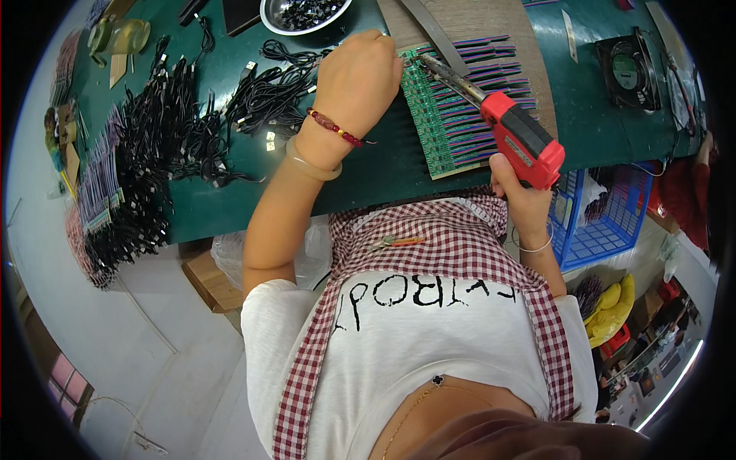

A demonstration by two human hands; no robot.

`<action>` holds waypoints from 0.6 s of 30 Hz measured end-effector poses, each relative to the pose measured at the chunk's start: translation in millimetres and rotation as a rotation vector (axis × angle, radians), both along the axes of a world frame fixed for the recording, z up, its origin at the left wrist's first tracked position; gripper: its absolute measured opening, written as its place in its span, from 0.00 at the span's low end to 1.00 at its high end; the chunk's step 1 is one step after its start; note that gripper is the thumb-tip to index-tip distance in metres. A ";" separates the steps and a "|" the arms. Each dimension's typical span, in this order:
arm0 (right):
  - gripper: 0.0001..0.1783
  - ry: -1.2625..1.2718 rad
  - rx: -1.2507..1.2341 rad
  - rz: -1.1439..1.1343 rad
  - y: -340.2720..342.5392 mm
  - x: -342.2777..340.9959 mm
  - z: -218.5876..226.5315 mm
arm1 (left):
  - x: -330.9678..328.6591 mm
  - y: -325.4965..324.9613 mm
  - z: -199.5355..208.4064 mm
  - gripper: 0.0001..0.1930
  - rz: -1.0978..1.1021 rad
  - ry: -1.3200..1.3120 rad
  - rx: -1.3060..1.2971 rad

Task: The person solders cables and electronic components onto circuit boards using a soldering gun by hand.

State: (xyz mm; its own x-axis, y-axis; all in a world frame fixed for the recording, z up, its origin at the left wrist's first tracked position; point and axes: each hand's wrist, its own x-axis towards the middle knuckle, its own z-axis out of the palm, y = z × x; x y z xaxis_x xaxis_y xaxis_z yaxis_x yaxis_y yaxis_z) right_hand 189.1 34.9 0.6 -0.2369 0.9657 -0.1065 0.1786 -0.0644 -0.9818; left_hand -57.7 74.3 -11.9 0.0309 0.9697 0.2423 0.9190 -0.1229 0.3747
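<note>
My right hand (pixel 525 201) is wrapped round the handle of a red and black soldering gun (pixel 526 138). Its metal tip slants up to the left and meets the far end of a green circuit board panel (pixel 431 130). Rows of thin multicoloured wires (pixel 491 103) run out from the panel's right side. My left hand (pixel 360 75) is closed beside the panel's far left corner, close to the tip. The fingertips are mostly hidden behind the hand, so what they pinch does not show clearly. Black USB cables (pixel 268 103) lie just left of that hand.
A thick pile of black cables (pixel 165 115) covers the table's left side. A white bowl (pixel 266 21) of small black parts stands at the back. A flat metal strip (pixel 435 32) lies behind the panel. A black fan (pixel 627 69) and blue basket (pixel 598 247) are to the right.
</note>
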 end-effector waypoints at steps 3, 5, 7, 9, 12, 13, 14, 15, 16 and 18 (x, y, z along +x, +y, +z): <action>0.15 -0.037 -0.143 -0.008 -1.0 5.7 0.4 | -1.4 2.7 1.3 0.08 -0.009 0.024 -0.025; 0.15 -0.034 -0.120 -0.027 -2.3 7.3 -0.9 | -3.0 4.8 2.0 0.08 -0.019 0.031 -0.041; 0.15 -0.030 -0.098 -0.047 -2.6 7.1 -1.8 | -3.7 5.8 2.7 0.09 -0.029 0.038 -0.057; 0.07 -0.037 0.031 -0.050 -2.4 6.3 -2.5 | -3.8 6.4 3.2 0.09 -0.022 0.050 -0.086; 0.07 -0.044 0.000 -0.028 -2.6 8.2 -1.8 | -3.7 6.5 4.2 0.09 -0.027 0.063 -0.083; 0.07 -0.044 0.000 -0.029 -3.0 9.0 -1.8 | -3.6 6.9 4.9 0.09 -0.028 0.062 -0.083; 0.07 -0.051 0.001 -0.025 -3.4 9.8 -2.3 | -3.3 7.4 5.6 0.09 -0.029 0.062 -0.087; 0.07 -0.058 0.002 -0.021 -4.0 10.3 -2.6 | -3.2 7.7 5.9 0.09 -0.031 0.062 -0.090; 0.07 -0.058 0.002 -0.019 -4.5 10.2 -2.3 | -3.5 7.5 6.3 0.09 -0.029 0.063 -0.090; 0.07 -0.047 0.000 -0.026 -5.5 9.7 -1.3 | -4.6 8.0 6.7 0.09 -0.027 0.065 -0.110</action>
